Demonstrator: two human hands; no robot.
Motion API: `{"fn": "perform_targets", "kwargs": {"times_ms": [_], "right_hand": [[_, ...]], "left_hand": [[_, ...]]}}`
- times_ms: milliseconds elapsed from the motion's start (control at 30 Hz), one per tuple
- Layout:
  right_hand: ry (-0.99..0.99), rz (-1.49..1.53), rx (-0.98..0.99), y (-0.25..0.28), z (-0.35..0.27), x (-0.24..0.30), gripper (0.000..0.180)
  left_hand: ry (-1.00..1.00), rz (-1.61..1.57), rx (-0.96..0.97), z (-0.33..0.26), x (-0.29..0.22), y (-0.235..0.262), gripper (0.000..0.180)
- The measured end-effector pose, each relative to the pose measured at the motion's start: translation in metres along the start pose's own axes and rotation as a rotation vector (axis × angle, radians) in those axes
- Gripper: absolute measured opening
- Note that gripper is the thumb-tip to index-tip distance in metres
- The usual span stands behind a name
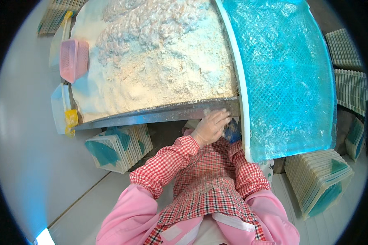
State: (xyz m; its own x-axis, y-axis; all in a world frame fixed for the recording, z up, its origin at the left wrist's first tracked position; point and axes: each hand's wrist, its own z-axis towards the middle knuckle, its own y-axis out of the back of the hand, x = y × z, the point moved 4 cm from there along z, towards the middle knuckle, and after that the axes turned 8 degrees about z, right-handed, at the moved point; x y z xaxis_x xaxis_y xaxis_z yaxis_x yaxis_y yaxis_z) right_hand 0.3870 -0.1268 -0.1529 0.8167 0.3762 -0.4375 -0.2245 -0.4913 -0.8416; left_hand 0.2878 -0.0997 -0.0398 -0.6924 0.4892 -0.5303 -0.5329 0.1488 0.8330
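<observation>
My left hand (210, 127) rests loose, holding nothing, on the table edge (151, 115). My right hand is hidden under the blue tray (286, 77), so I cannot tell. Crumbs (159, 69) lie piled ahead: light, dry, crumbly, best scooped from below.

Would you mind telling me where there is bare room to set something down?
The blue mesh tray is bare across its surface. The metal table is heaped with crumb, free only along its front rim, where the left hand rests. The pink basket crowds the left edge.
</observation>
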Motion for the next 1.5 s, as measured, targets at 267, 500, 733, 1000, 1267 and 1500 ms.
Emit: {"fn": "perform_targets", "kwargs": {"times_ms": [267,500,733,1000,1267,1500], "right_hand": [[-0.274,-0.024,-0.286,-0.006,-0.040,-0.058,0.031],[0.182,-0.857,-0.207,-0.188,0.043,-0.107,0.030],[1.216,-2.515,-0.178,-0.191,0.150,-0.130,0.067],[0.880,-2.376,0.233,-0.170,0.208,-0.207,0.036],[1.064,-2.475,0.074,-0.247,0.166,-0.172,0.043],[0.603,-2.667,0.322,-0.199,0.216,-0.221,0.052]], "left_hand": [[0.044,0.390,-0.170,0.062,0.039,0.117,0.032],[0.070,0.515,0.123,0.034,0.122,0.182,0.054],[1.053,0.521,-0.322,-0.115,0.257,0.248,0.060],[1.077,-0.475,-0.227,-0.049,0.245,0.269,0.040],[0.291,0.115,0.192,-0.058,0.252,0.290,0.033],[0.811,0.315,-0.203,-0.049,0.270,0.276,0.019]]}}
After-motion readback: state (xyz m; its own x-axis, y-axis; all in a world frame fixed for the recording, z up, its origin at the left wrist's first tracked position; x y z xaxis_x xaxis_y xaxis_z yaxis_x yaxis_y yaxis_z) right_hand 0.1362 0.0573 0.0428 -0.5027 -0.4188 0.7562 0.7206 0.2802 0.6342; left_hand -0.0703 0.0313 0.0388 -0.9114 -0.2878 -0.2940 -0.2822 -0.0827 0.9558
